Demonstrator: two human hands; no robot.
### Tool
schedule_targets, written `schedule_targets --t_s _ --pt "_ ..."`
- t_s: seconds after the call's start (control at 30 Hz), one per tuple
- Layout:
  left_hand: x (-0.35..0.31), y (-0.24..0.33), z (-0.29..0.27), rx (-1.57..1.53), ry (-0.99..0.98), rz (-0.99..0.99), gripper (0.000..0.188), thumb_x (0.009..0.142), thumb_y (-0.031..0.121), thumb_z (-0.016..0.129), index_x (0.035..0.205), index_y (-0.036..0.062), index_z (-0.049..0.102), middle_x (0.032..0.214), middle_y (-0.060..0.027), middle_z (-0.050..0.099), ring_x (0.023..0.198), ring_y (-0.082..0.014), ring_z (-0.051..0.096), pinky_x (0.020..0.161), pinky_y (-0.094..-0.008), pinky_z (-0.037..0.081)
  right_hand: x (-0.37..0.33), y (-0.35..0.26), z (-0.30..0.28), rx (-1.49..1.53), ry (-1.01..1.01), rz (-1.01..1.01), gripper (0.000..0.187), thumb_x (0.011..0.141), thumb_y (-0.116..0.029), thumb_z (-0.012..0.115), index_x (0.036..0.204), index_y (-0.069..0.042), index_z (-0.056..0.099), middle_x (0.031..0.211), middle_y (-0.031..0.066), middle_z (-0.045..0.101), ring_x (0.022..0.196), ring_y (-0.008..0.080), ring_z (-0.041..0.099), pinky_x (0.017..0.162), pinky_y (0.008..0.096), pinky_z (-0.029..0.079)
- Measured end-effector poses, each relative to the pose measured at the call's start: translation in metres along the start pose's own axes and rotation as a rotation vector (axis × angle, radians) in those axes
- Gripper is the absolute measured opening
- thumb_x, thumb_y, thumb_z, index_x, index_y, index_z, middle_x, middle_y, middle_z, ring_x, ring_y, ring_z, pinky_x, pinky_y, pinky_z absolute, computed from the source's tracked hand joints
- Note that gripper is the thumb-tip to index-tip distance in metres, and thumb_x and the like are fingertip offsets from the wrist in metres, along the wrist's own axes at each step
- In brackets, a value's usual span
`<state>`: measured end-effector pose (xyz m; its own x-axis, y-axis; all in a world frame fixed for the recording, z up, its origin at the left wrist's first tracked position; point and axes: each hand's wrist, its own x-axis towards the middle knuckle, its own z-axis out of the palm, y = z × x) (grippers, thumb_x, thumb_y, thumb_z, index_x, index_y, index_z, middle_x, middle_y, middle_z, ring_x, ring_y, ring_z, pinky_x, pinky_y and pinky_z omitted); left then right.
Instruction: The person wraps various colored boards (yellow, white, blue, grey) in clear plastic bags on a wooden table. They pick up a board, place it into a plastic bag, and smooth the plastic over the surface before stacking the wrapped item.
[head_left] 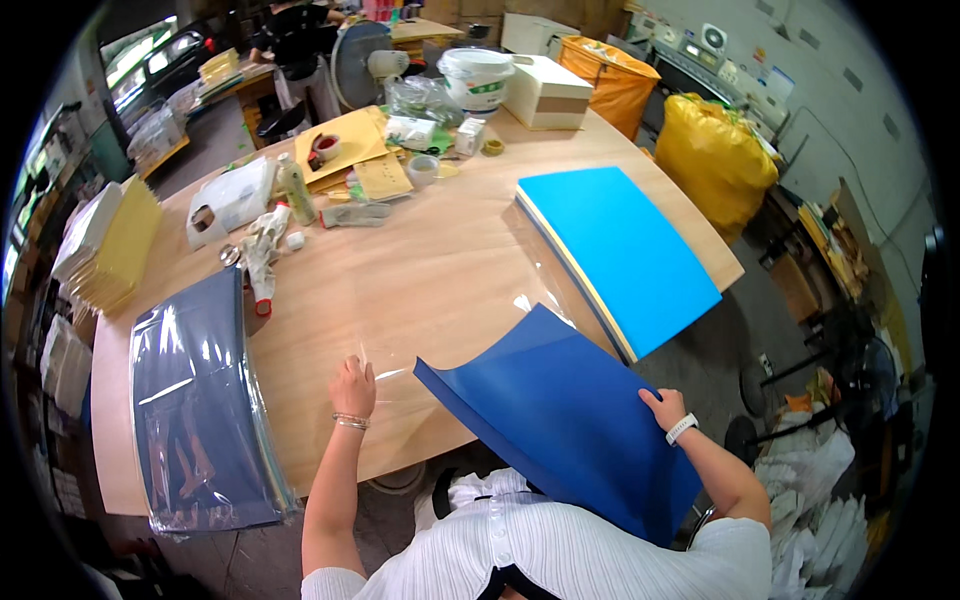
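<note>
My right hand (pixel 665 408) grips the right edge of a large dark blue sheet (pixel 575 410), thumb on top. The sheet bows and slopes from the table down toward my body, with its far left corner raised. My left hand (pixel 353 388) is closed at the near part of the table, its fingers pinching what looks like the edge of a clear plastic sleeve (pixel 395 373). The sleeve lies flat and shows mostly by its glints. Beyond the dark sheet, to the right, lies a stack of sheets with a bright blue top (pixel 620 250).
Plastic-wrapped dark blue sheets (pixel 190 390) lie at the table's left, near a yellow-edged stack (pixel 115 240). A glove (pixel 262 255), bottle (pixel 296 190), tape rolls, envelopes (pixel 350 145), white bucket (pixel 475 80) and box (pixel 548 92) crowd the far side. A yellow sack (pixel 715 160) stands beyond the right edge.
</note>
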<state>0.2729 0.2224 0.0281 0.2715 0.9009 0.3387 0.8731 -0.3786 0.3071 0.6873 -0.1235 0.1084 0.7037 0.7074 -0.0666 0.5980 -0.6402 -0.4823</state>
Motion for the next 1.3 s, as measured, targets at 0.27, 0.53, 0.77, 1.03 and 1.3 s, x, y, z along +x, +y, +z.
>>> schedule_targets --t_s 0.27,0.53,0.77,1.03,1.3 --pt "0.023 0.06 -0.065 -0.786 -0.434 -0.302 0.048 0.088 0.038 0.039 0.063 0.0005 0.055 0.045 -0.0145 0.05 0.042 -0.0255 0.054 0.04 -0.0366 0.042 0.02 -0.003 0.0 -0.028 0.076 -0.027 0.054 0.073 -0.044 0.06 0.052 0.004 0.049 0.048 0.017 0.048 0.042 0.0232 0.047 0.046 0.038 0.036" --pt "-0.026 0.054 -0.031 -0.263 -0.008 0.045 0.028 0.082 0.029 0.054 0.073 0.0017 0.053 0.057 -0.0138 0.055 0.05 -0.0307 0.054 0.044 -0.0382 0.042 0.019 -0.012 0.002 0.038 0.12 0.015 0.053 0.073 -0.041 0.061 0.052 0.005 0.046 0.047 0.0169 0.045 0.042 0.0217 0.042 0.046 0.038 0.035" --pt "-0.068 0.066 -0.022 -1.101 -0.406 -0.129 0.022 0.078 0.009 0.058 0.089 0.0041 0.039 0.072 -0.0126 0.062 0.066 -0.0237 0.062 0.053 -0.0312 0.047 0.028 -0.009 0.021 0.009 0.183 0.002 0.057 0.072 -0.043 0.062 0.051 0.007 0.043 0.047 0.0212 0.04 0.041 0.024 0.036 0.045 0.0405 0.031" --pt "0.02 0.023 -0.027 -1.884 -0.719 -0.874 0.064 0.075 0.045 0.059 0.119 0.0061 0.033 0.107 -0.0141 0.052 0.089 -0.0233 0.056 0.069 -0.04 0.047 0.064 -0.037 0.059 -0.019 0.125 0.109 0.06 0.069 -0.051 0.06 0.052 0.006 0.048 0.054 0.0223 0.049 0.049 0.0316 0.047 0.053 0.0433 0.036" --pt "0.053 -0.011 0.078 -1.321 -0.094 -0.681 0.033 0.075 0.013 0.062 0.102 -0.0017 0.051 0.092 -0.0104 0.059 0.077 -0.0206 0.058 0.066 -0.0318 0.049 0.139 -0.09 0.106 -0.117 0.033 0.104 0.064 0.071 -0.06 0.051 0.07 0.004 0.06 0.075 0.0228 0.059 0.072 0.0344 0.058 0.063 0.0424 0.042"
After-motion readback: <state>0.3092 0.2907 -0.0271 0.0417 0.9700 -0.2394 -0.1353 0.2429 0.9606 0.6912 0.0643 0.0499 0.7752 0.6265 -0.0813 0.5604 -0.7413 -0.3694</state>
